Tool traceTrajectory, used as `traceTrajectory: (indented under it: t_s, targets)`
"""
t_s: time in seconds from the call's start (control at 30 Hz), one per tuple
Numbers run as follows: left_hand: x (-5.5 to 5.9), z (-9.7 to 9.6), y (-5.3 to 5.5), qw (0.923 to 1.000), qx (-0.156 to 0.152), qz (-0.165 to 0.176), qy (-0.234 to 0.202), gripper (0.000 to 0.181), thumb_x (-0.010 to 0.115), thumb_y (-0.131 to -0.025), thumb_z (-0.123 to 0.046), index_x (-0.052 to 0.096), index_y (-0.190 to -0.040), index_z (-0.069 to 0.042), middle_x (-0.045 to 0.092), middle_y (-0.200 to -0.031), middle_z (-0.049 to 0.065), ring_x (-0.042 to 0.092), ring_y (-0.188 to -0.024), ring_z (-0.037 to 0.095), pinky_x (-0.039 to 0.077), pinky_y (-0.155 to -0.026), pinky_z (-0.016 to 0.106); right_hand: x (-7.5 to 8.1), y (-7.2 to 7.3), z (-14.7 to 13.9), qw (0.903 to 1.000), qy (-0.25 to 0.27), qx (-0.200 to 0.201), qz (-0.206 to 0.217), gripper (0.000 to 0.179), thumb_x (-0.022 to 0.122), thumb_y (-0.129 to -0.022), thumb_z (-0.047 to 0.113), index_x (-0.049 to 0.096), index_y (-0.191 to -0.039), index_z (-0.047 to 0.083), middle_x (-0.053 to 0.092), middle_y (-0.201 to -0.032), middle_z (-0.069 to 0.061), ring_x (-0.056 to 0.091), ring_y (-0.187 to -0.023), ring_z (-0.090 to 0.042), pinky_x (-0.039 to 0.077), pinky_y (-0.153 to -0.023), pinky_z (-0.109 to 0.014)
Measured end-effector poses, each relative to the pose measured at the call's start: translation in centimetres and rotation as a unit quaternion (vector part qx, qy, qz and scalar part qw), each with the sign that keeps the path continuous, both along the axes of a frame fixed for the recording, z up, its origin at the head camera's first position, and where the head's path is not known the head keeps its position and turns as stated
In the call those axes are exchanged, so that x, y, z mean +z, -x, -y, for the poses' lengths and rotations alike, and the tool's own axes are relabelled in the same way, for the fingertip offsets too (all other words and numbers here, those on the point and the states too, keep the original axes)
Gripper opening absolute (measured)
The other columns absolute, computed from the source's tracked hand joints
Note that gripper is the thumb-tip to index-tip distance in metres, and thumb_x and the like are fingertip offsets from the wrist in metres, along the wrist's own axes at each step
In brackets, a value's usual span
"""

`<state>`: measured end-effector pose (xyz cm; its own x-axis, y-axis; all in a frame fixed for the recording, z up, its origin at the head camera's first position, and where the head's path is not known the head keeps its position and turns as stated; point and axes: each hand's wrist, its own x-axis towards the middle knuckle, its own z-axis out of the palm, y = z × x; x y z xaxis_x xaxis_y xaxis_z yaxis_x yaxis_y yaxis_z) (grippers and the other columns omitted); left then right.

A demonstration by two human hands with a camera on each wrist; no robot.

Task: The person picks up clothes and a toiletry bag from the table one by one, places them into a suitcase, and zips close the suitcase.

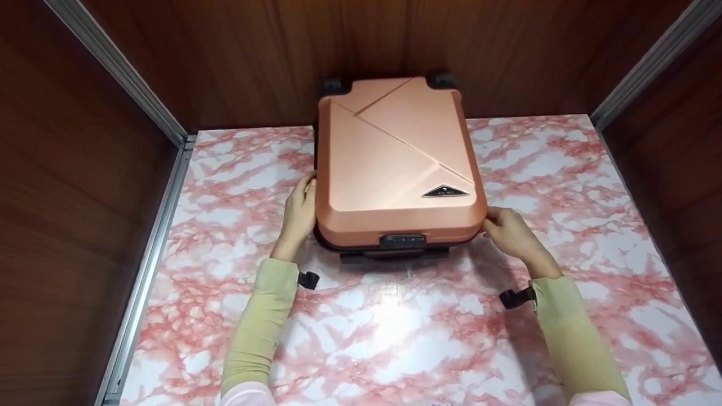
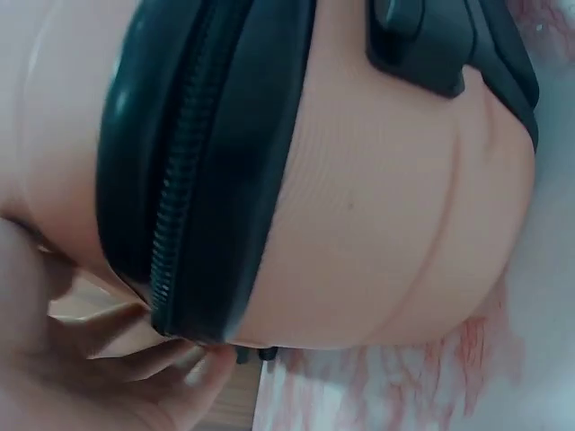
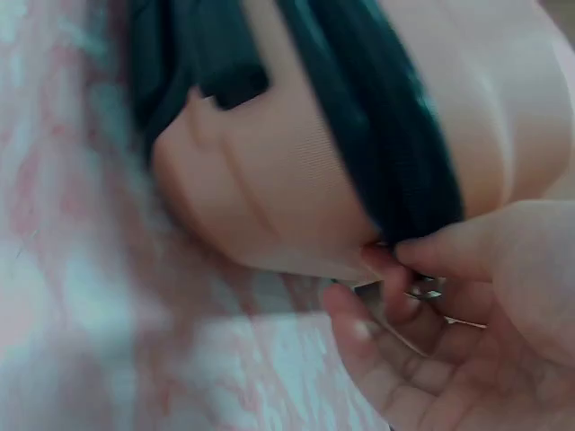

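Note:
A rose-gold hard-shell suitcase [image 1: 395,152] lies flat on a table, its wheels toward the back wall. Its lock [image 1: 403,241] and handle [image 1: 395,255] face the person. Along its side runs a black zipper band [image 2: 202,171]. My left hand [image 1: 300,210] rests at the left side, with the fingers [image 2: 193,373] reaching along the band's lower edge in the left wrist view. At the near right corner, my right hand [image 1: 512,232] pinches at the zipper band with thumb and forefinger. A small shiny zipper pull [image 3: 426,288] shows among those fingers.
The tabletop [image 1: 225,316] has a red and white marbled pattern. Dark wood panels [image 1: 237,56] enclose the back and both sides, with a metal frame strip [image 1: 144,256] at the left. The suitcase's black wheels [image 1: 333,85] are close against the back panel.

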<state>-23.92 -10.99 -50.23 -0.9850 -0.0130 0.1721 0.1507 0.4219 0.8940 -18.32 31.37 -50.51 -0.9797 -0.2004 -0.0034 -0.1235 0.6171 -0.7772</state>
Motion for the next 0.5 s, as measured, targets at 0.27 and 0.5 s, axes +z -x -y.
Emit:
traceTrajectory:
  t_s: [0.27, 0.5]
  targets:
    - [1.8, -0.6, -2.2, 0.9638, -0.145, -0.196, 0.108, 0.089, 0.073, -0.085, -0.062, 0.044, -0.156, -0.017, 0.024, -0.166, 0.005, 0.017, -0.152, 0.03, 0.018, -0.117, 0.061, -0.7, 0.0, 0.5, 0.987, -0.11, -0.011, -0.116, 0.026, 0.045, -0.105, 0.004, 0.065, -0.088, 0.001, 0.056, -0.068, -0.005, 0.052, -0.064, -0.022, 0.042, -0.062, -0.04]
    - [2.1, -0.6, -2.2, 0.9129, -0.189, -0.289, 0.217, 0.113, 0.085, -0.061, -0.074, 0.048, -0.153, -0.02, 0.03, -0.164, 0.008, 0.019, -0.152, 0.029, 0.028, -0.116, 0.053, -1.1, -0.4, 0.3, 0.9798, -0.129, -0.005, -0.153, 0.024, 0.047, -0.107, 0.007, 0.069, -0.106, -0.002, 0.064, -0.081, -0.013, 0.061, -0.076, -0.032, 0.046, -0.071, -0.05]
